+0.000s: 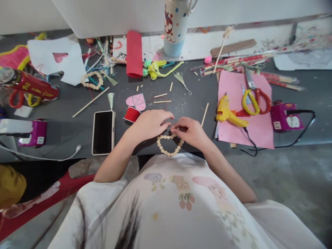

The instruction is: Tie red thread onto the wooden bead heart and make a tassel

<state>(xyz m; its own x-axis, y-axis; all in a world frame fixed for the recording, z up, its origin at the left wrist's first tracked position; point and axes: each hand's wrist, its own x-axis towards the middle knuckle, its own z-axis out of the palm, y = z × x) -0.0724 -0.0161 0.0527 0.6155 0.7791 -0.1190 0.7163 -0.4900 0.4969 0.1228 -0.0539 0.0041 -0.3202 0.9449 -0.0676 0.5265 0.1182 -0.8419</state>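
Note:
A heart-shaped ring of small beige wooden pieces lies at the table's front edge, right before my body. Just above its left lobe is my left hand, palm down, fingers stretched and apart, holding nothing visible. My right hand is by the ring's upper right side, thumb and forefinger pinched together. Whatever sits in that pinch is too small to make out. Beside my left hand stand a spool of red thread and a pink heart wound with green string.
A phone lies left of my left forearm. To the right, a yellow glue gun and scissors rest on pink paper. Short sticks are scattered ahead. A white bottle and red can stand farther out.

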